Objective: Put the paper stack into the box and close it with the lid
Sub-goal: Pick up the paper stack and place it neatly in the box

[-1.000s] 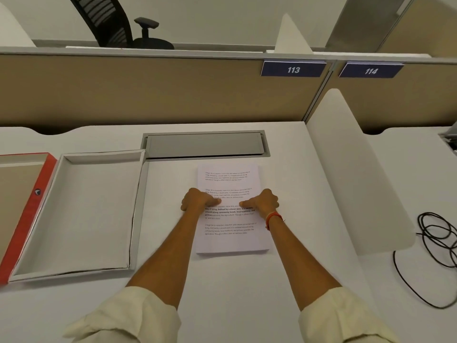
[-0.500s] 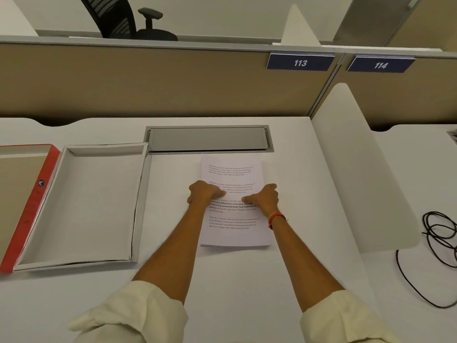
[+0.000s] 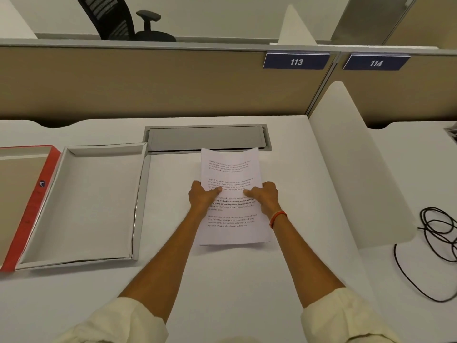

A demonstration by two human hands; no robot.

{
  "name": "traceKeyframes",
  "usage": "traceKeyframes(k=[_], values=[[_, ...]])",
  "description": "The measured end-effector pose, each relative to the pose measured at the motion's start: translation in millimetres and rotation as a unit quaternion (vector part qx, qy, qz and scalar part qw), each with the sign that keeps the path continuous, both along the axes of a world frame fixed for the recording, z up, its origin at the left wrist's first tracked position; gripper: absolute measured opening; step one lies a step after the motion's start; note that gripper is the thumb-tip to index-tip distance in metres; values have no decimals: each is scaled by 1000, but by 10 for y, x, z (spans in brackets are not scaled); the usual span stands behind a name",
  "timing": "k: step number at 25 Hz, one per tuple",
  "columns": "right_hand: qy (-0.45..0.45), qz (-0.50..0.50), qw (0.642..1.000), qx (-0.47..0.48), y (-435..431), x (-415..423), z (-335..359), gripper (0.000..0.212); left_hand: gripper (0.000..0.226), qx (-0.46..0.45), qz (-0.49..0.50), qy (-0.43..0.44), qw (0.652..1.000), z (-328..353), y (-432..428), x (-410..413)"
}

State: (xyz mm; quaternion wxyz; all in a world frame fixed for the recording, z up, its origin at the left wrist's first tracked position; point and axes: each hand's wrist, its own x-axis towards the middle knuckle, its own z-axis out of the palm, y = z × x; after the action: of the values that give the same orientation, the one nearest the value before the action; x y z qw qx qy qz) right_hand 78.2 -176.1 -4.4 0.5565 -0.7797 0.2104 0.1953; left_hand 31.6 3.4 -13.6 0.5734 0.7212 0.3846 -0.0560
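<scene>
A white paper stack (image 3: pixel 232 167) with printed text is at the desk's middle, its far edge raised and slightly bent over the grey hatch. My left hand (image 3: pixel 201 198) grips its left edge and my right hand (image 3: pixel 264 198) grips its right edge, thumbs on top. The open white box (image 3: pixel 84 206) lies empty to the left of the stack. Its red-edged lid (image 3: pixel 29 209) lies upside down beside the box at the far left, partly cut off by the frame.
A grey cable hatch (image 3: pixel 207 138) is set into the desk behind the paper. A white divider panel (image 3: pixel 358 169) stands on the right, with a coiled black cable (image 3: pixel 437 233) beyond it. A tan partition wall (image 3: pixel 148 82) closes the back.
Both hands have closed on the sides of the paper stack and lifted it off the desk; its far edge now rises and curls over the hatch.
</scene>
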Motion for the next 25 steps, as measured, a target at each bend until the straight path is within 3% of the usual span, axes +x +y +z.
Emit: traceKeyframes(k=[4,7,10,25], values=[[-56,-23,998,32,-102,57,355,43,49,-25,7,-133,991,256,5,-74],[-153,-10,982,105,-175,55,664,57,47,-24,-9,-249,968,530,-14,-91],[-232,-8,967,109,-217,15,823,55,58,-34,-28,-334,942,645,-40,-96],[-230,17,967,111,-281,-71,414,57,77,-22,-46,-274,960,405,-43,-125]])
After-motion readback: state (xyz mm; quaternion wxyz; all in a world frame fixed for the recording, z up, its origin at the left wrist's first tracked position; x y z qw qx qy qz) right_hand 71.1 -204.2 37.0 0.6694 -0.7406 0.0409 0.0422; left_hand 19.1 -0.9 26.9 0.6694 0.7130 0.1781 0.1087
